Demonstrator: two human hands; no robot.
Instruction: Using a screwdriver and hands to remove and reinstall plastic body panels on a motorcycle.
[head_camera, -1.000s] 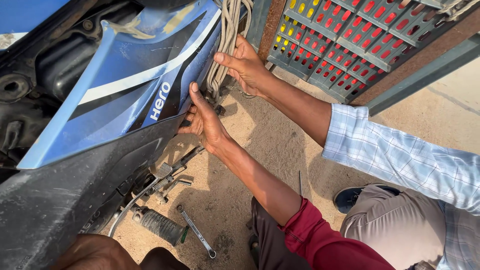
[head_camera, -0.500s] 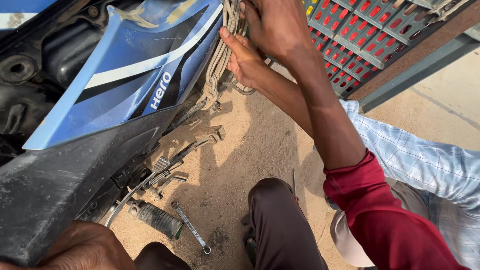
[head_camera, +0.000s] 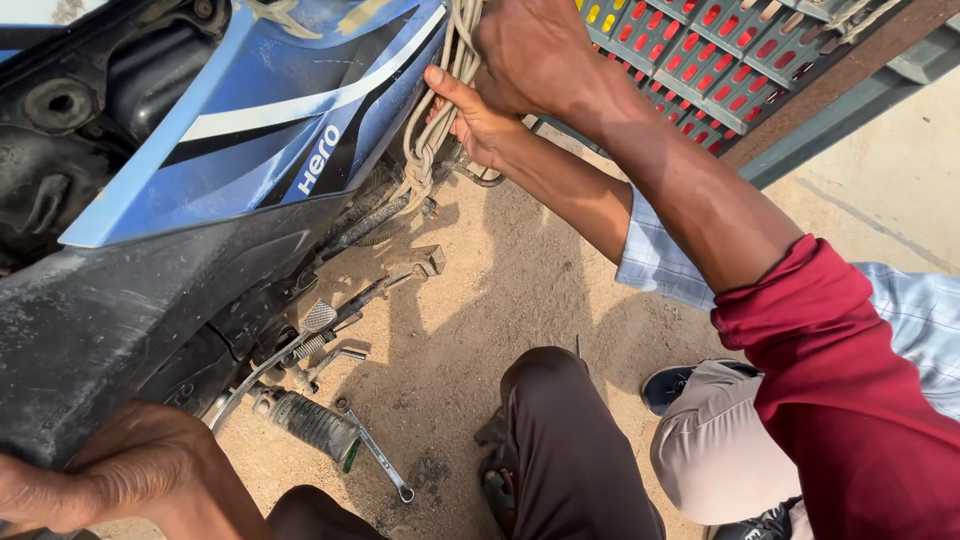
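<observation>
My right hand is closed around the rope bundle beside the blue side panel. My left hand grips the black lower fairing. A co-worker's hand touches the rope bundle.

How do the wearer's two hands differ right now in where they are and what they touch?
The right hand is raised at the top of the frame on the rope bundle; the left hand sits low at the bottom edge against the dark lower body panel. The right arm shows a red sleeve; the left shows none. Both are bare.
</observation>
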